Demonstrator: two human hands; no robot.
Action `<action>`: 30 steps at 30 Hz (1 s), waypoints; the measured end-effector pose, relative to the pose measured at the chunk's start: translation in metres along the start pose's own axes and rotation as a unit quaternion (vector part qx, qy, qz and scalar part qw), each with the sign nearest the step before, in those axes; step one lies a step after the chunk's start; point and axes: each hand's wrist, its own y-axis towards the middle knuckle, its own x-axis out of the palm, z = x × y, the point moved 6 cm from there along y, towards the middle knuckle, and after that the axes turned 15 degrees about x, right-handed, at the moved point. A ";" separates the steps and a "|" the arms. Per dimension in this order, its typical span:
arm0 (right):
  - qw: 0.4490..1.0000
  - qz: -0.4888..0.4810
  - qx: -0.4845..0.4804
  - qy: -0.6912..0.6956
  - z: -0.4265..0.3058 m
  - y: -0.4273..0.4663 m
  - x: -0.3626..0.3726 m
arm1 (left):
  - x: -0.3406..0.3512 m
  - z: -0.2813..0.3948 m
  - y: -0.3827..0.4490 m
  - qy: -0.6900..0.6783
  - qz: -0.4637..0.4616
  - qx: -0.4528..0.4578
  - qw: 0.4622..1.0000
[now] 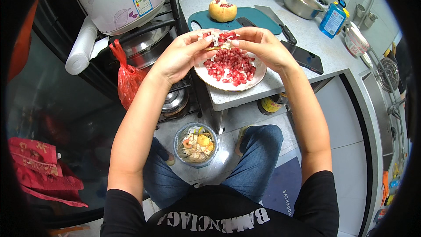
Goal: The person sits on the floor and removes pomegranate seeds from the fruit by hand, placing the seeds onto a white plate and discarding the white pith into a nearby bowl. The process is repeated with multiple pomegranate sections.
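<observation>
Between them, my left hand (185,52) and my right hand (263,44) hold a broken pomegranate piece (218,39) with red seeds and pale membrane showing. Fingertips of both hands press on its sides. Right below the piece, a white plate (215,84) bears a heap of loose pomegranate seeds (233,67). Behind my hands, a cut-open pomegranate (222,11) with a yellowish rind stands on a teal cutting board (269,19). A dark-bladed item (246,22) lies on the board, partly hidden by my hand; its kind is unclear.
A knife (287,34) lies beside the board and a smartphone (306,59) right of the plate. A steel bowl (301,5) and a blue pump bottle (331,19) stand farther back. Between my legs is a waste bin (212,154) with peel. A red plastic bag (128,82) hangs at left.
</observation>
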 end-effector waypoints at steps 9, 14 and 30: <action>0.988 0.075 -0.032 -0.129 -0.007 0.001 0.009 | 0.007 0.012 -0.004 0.196 -0.009 0.083 0.977; 0.984 0.096 -0.020 -0.147 0.005 0.009 0.005 | 0.012 0.008 -0.003 0.144 0.008 0.065 0.987; 0.984 0.057 0.002 -0.172 0.014 0.021 0.004 | 0.001 -0.002 0.008 0.159 0.021 0.059 0.985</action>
